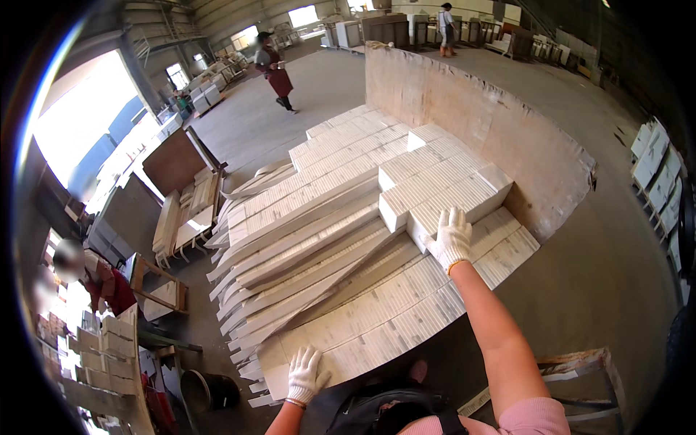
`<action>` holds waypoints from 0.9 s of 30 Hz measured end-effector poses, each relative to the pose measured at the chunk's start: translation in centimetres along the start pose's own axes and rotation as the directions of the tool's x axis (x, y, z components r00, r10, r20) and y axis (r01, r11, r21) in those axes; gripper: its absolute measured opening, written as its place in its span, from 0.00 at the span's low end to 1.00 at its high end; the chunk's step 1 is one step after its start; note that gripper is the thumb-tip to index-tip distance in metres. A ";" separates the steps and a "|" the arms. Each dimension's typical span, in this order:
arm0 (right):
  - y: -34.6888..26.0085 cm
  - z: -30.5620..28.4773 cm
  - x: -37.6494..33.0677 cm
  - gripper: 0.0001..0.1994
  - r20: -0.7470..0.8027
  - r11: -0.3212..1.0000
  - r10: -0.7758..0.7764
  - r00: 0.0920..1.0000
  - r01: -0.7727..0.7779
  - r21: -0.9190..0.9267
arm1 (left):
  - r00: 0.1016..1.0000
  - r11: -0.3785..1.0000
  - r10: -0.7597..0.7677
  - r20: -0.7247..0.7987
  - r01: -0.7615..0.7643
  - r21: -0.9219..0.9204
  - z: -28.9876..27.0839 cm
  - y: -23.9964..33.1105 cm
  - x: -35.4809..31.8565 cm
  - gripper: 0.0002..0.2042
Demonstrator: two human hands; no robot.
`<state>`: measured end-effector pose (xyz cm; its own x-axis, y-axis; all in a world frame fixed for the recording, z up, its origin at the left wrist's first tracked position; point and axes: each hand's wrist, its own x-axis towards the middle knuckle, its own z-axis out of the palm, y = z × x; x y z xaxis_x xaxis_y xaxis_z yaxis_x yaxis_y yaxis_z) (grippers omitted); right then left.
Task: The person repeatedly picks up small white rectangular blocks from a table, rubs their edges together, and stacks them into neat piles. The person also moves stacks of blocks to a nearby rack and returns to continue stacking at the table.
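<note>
A person's white-gloved left hand [304,375] lies flat, fingers spread, on the near edge of a big stack of pale wooden slats [341,239]. The gloved right hand [452,238] reaches farther, fingers apart, pressing a raised bundle of slats [442,190]. A tall plywood board [478,123] stands along the stack's far right side.

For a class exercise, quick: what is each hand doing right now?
Left hand: open, flat on the boards.
Right hand: open, resting on the upper stack.
</note>
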<state>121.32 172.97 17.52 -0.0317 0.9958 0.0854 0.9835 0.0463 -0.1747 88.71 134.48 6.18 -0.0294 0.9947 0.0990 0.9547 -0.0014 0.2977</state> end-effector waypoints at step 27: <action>-4.4 1.6 2.4 0.52 0.054 0.980 0.053 0.997 -0.041 -0.194 | 1.000 0.999 -0.007 -0.029 0.006 -0.051 -1.7 0.1 0.5 0.33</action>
<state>116.66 175.24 16.91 0.0107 0.9997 0.0227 0.9998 -0.0110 0.0155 88.25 134.80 7.84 -0.0446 0.9913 0.1242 0.9380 -0.0012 0.3467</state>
